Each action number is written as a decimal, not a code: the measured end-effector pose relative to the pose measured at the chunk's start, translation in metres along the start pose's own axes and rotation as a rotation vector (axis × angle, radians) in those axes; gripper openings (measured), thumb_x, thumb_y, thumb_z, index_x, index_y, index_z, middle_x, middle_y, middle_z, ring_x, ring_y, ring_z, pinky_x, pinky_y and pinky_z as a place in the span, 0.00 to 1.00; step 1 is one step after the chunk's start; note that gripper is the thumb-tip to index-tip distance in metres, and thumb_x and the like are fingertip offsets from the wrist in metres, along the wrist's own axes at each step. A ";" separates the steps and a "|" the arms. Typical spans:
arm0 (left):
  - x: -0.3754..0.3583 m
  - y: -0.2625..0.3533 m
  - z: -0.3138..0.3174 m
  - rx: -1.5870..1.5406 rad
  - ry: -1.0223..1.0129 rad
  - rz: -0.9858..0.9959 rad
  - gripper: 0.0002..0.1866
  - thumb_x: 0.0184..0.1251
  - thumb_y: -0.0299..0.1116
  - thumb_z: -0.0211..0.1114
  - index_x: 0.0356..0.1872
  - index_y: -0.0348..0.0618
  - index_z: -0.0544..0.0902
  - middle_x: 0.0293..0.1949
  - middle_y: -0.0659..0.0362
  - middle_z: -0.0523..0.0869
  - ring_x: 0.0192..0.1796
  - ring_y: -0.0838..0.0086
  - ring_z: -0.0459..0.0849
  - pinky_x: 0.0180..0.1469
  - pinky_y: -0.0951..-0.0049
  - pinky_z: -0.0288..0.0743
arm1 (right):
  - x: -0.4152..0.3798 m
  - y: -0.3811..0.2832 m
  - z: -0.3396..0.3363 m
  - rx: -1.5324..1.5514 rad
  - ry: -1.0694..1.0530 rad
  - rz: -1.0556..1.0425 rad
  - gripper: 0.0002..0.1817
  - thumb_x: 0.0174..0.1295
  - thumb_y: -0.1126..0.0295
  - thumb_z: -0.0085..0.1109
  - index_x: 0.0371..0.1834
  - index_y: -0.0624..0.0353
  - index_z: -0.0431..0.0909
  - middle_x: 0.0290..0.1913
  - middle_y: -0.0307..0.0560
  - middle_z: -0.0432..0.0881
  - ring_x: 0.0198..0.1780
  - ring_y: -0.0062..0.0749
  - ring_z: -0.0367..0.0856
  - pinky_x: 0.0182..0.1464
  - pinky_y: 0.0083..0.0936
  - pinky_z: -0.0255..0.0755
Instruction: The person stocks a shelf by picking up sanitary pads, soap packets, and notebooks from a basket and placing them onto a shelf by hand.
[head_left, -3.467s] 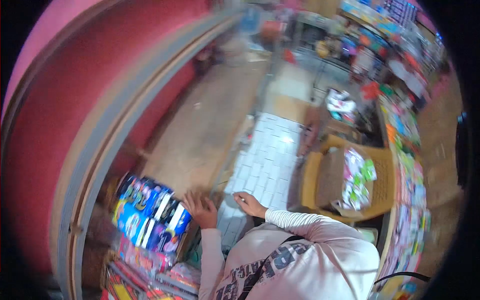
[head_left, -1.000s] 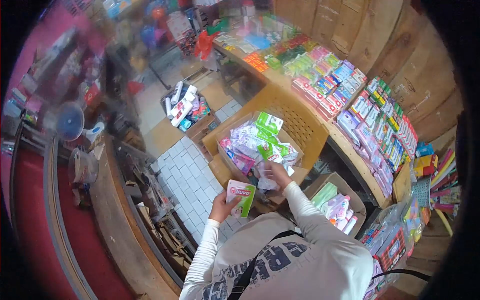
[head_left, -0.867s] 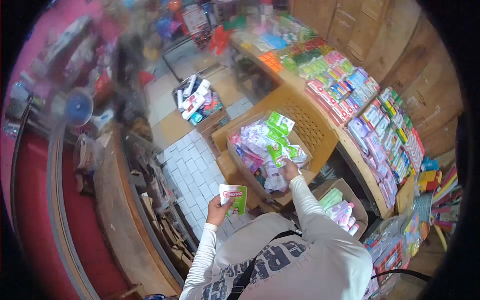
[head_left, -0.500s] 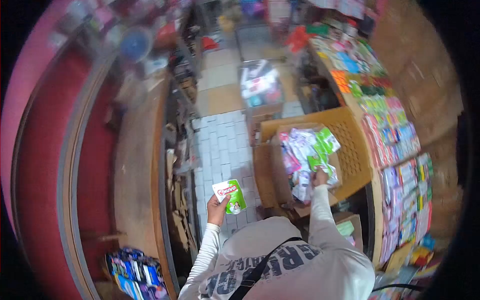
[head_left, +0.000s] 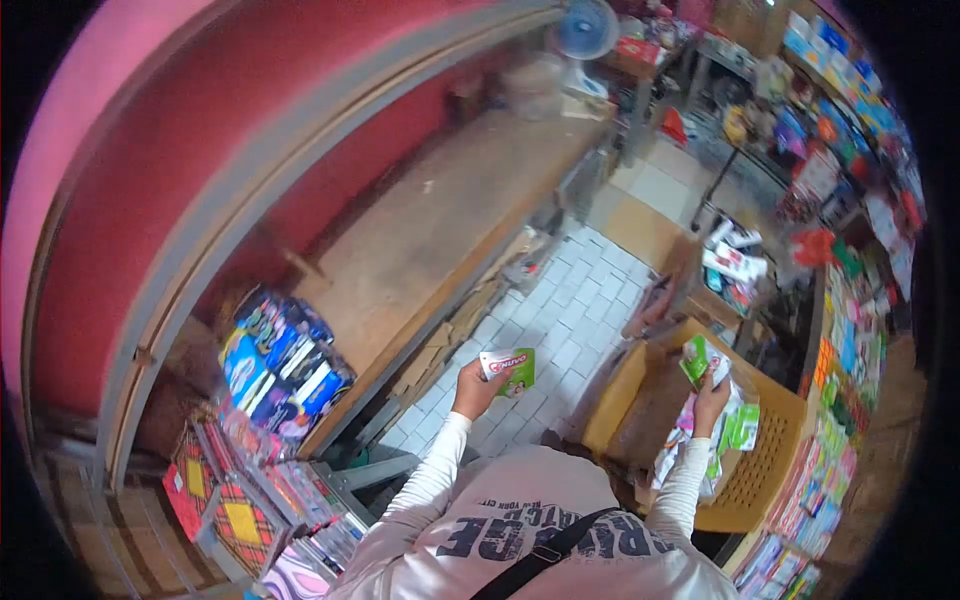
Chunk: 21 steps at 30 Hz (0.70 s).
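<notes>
My left hand [head_left: 478,389] grips a green and white pouch marked NUVO [head_left: 510,372] over the tiled floor. On the right, my right hand [head_left: 711,401] holds a second green and white pouch [head_left: 703,360] by its lower part, raised above the box. Below that hand, more white, purple and green pouches [head_left: 742,427] lie in a carton set on a yellow-brown plastic chair [head_left: 785,410].
A long wooden shelf [head_left: 450,225] runs along the red wall, with blue packs [head_left: 285,370] at its near end. A blue fan [head_left: 586,28] stands at the far end. Product packs [head_left: 810,500] line the right-hand counter. White tiles [head_left: 560,320] cover the floor.
The view has swung left, bringing more of the wooden shelf and the near-left goods into sight. My right hand has lifted a green pouch from the box. My left hand still holds its pouch.
</notes>
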<state>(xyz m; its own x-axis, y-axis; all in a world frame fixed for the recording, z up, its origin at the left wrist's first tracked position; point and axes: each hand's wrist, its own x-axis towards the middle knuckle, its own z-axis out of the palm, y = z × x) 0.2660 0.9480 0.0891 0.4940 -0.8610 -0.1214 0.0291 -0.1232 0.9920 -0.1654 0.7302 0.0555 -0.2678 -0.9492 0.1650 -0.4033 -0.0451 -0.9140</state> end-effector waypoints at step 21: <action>-0.159 -0.041 -0.259 -0.081 0.846 0.162 0.11 0.67 0.27 0.70 0.48 0.35 0.85 0.41 0.62 0.89 0.40 0.84 0.83 0.42 0.80 0.75 | -0.286 -0.358 0.421 0.055 -1.429 -0.929 0.13 0.65 0.65 0.61 0.45 0.62 0.84 0.41 0.63 0.85 0.44 0.60 0.83 0.47 0.42 0.76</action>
<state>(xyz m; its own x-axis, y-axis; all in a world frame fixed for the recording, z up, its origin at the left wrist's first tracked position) 0.4108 1.2178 0.0767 0.9773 -0.2038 0.0578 -0.0522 0.0326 0.9981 0.4237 0.8865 0.1795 0.9748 -0.1001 0.1992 0.0778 -0.6844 -0.7249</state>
